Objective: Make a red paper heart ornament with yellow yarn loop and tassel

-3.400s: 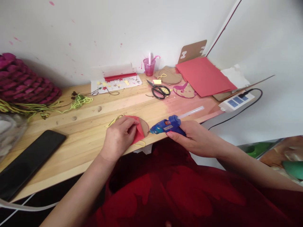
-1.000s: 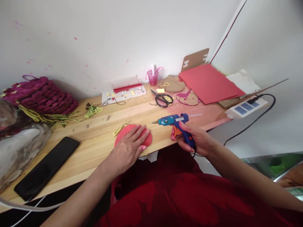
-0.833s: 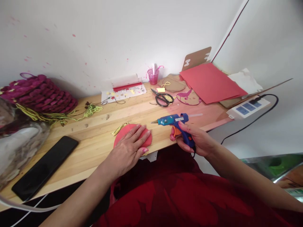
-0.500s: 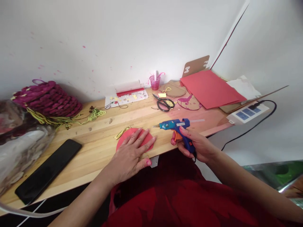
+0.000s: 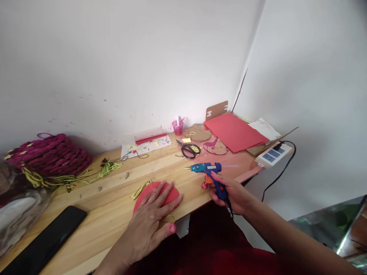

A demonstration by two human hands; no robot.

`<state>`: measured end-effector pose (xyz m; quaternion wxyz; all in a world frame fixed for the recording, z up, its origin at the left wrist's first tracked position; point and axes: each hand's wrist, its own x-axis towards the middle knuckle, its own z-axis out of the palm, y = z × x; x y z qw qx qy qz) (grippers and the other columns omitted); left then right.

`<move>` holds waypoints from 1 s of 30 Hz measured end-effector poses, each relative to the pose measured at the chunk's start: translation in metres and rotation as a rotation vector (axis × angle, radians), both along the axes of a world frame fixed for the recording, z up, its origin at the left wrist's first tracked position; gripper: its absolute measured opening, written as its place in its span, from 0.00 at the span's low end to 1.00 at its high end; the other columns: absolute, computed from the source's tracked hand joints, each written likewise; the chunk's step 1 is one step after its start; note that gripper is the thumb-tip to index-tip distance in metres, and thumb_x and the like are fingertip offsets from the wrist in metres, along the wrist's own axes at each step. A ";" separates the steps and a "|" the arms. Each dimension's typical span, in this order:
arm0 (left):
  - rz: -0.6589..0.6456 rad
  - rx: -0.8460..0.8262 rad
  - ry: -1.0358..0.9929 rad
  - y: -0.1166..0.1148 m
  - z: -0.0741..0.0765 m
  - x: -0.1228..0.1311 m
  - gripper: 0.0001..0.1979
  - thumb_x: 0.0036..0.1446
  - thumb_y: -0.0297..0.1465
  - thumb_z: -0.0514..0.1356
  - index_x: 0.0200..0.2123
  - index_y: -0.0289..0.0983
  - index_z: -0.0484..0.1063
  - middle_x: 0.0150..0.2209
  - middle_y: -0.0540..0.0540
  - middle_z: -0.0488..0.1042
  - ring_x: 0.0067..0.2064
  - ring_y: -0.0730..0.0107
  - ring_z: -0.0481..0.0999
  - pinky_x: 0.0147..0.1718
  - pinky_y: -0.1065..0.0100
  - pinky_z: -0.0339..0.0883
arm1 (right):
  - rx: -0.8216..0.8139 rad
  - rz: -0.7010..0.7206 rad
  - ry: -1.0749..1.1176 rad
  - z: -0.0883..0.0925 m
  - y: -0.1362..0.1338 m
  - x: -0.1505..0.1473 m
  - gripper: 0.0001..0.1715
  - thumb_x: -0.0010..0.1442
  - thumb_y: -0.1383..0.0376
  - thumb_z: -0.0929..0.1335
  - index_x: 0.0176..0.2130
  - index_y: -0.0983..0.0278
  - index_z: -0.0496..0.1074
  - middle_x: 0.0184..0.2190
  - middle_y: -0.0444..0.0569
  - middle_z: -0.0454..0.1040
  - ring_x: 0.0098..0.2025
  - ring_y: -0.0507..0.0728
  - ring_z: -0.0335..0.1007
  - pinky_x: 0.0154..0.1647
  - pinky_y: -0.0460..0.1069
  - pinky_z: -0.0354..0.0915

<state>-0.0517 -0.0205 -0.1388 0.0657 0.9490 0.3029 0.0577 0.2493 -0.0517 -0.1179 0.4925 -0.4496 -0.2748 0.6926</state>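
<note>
My left hand point(image 5: 153, 214) lies flat with fingers spread over a red paper disc point(image 5: 173, 194) near the table's front edge, covering much of it. A yellow-green tassel point(image 5: 141, 190) sticks out from the disc's far left side, and a loop of yellow cord point(image 5: 169, 219) shows by my thumb. Wrapped round the handle of a blue hot glue gun point(image 5: 207, 168) is my right hand point(image 5: 226, 191). The gun's metal nozzle points left, above the table and apart from the disc. A clear glue stick point(image 5: 231, 165) juts from its back end.
Black-handled scissors point(image 5: 189, 149), a pink-stained cup point(image 5: 178, 128) and red paper sheets point(image 5: 235, 131) lie farther back. A power strip point(image 5: 273, 154) sits at the right edge. On the left are a magenta woven piece point(image 5: 54, 156), a black phone point(image 5: 47, 240) and a plastic bag point(image 5: 20, 217).
The view has tilted upward, so everything sits lower in the picture. My left hand stays on the red disc, and my right hand keeps holding the glue gun to its right.
</note>
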 end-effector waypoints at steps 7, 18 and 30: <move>0.016 0.077 0.028 -0.001 -0.010 0.004 0.44 0.61 0.60 0.55 0.73 0.55 0.43 0.76 0.43 0.42 0.74 0.36 0.47 0.63 0.36 0.60 | 0.198 0.032 -0.352 0.024 -0.002 0.021 0.25 0.61 0.45 0.71 0.44 0.60 0.66 0.34 0.46 0.78 0.26 0.52 0.75 0.20 0.44 0.63; 0.053 0.134 -0.127 -0.004 -0.017 0.001 0.43 0.66 0.51 0.57 0.75 0.48 0.40 0.73 0.42 0.52 0.73 0.43 0.54 0.65 0.41 0.62 | 0.761 0.045 -1.506 0.031 0.020 0.078 0.28 0.70 0.60 0.60 0.65 0.62 0.68 0.53 0.58 0.78 0.52 0.64 0.73 0.54 0.60 0.67; 0.027 0.235 -0.148 -0.006 -0.017 0.002 0.44 0.65 0.50 0.58 0.75 0.47 0.41 0.72 0.43 0.57 0.71 0.43 0.58 0.62 0.43 0.67 | 0.705 0.116 -1.856 0.000 0.061 0.122 0.27 0.69 0.66 0.61 0.65 0.61 0.71 0.50 0.57 0.80 0.45 0.62 0.70 0.53 0.58 0.63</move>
